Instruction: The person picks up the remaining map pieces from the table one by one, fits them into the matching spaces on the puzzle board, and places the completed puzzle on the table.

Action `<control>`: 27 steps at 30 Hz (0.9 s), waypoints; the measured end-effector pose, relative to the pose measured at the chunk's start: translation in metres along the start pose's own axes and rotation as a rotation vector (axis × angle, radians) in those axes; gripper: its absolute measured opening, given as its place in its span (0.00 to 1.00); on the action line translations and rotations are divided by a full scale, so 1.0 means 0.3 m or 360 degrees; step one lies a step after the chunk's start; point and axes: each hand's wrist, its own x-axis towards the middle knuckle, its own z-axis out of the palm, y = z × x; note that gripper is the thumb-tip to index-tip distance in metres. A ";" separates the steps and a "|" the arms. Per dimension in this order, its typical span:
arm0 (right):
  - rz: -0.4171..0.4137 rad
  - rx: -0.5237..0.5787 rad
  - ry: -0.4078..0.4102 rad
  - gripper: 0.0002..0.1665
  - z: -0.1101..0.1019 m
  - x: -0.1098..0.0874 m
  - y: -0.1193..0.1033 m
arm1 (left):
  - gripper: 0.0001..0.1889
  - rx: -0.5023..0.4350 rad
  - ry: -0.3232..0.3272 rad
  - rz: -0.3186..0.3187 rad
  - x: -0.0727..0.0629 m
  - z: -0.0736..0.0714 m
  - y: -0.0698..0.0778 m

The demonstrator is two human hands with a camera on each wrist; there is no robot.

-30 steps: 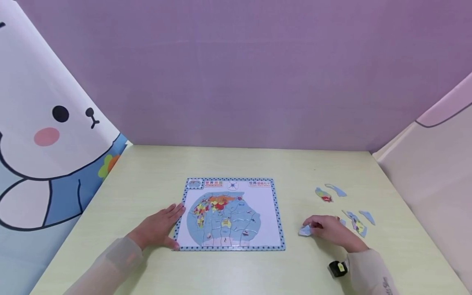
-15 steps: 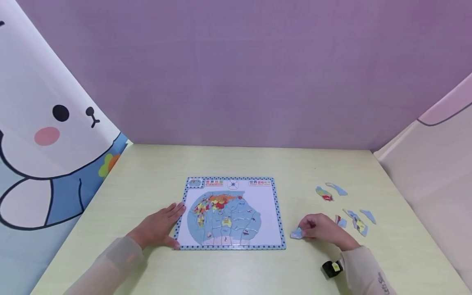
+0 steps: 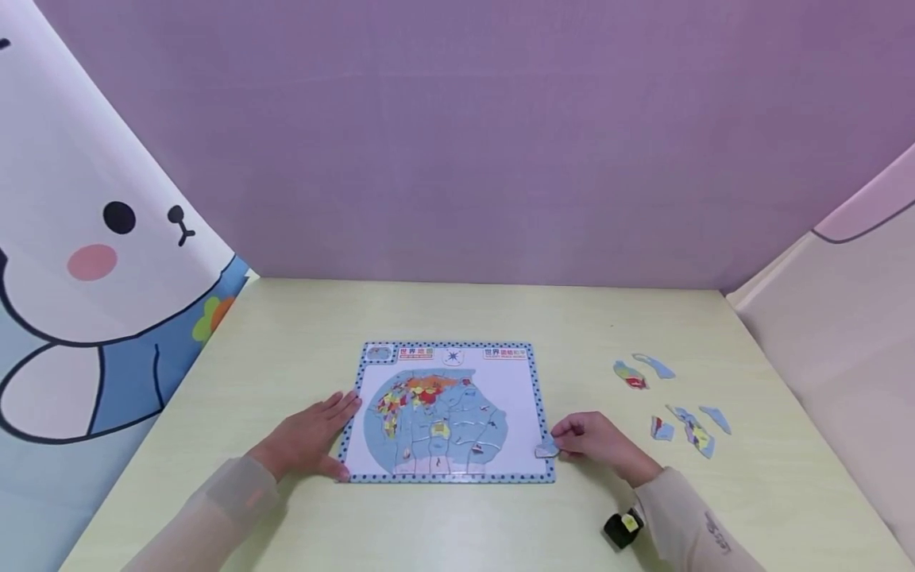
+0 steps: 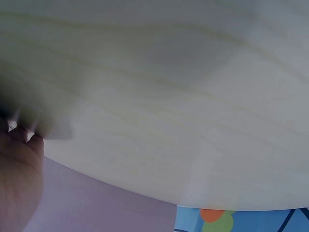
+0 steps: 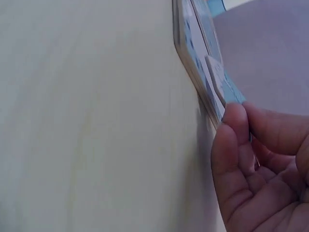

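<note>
A world map puzzle board [image 3: 520, 413] with a dotted blue border lies on the table, its left and middle parts filled with joined pieces. My left hand [image 3: 309, 437] rests at the board's left edge, fingers straight and thumb near the lower left corner. In the left wrist view only part of that hand [image 4: 21, 169] shows, at the left side. Between thumb and fingers, my right hand [image 3: 600, 445] pinches a light blue puzzle piece [image 3: 546, 449] over the board's right border. The right wrist view shows the pinched piece [image 5: 219, 82] tilted above the board's edge.
Right of the board lie several loose puzzle pieces: a green and red one [image 3: 631, 375], a blue curved one [image 3: 654, 366], and others such as a yellow and blue one [image 3: 695, 433]. A black cube-like device [image 3: 622, 529] is at the right wrist. A purple backdrop [image 3: 457, 159] stands behind the table.
My right hand has moved left with the light blue piece, from among the loose pieces to the board's right border. My left hand has stayed at the board's left edge.
</note>
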 end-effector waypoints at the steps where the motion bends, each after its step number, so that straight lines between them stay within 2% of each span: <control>1: 0.0005 -0.0006 0.0008 0.08 0.007 0.002 -0.005 | 0.59 0.0000 0.0000 -0.0001 0.000 0.000 0.001; 10: 0.0107 -0.0031 0.0058 0.07 0.048 0.016 -0.038 | 0.59 0.0002 -0.0010 -0.0027 0.002 -0.002 0.004; 21: 0.0035 0.0008 -0.0074 0.08 0.081 0.021 -0.059 | 0.59 0.0014 -0.0021 -0.0054 -0.007 -0.003 -0.003; 27: 0.0079 0.0010 -0.0050 0.07 0.094 0.017 -0.069 | 0.58 0.0029 -0.0018 -0.0027 -0.003 -0.004 0.002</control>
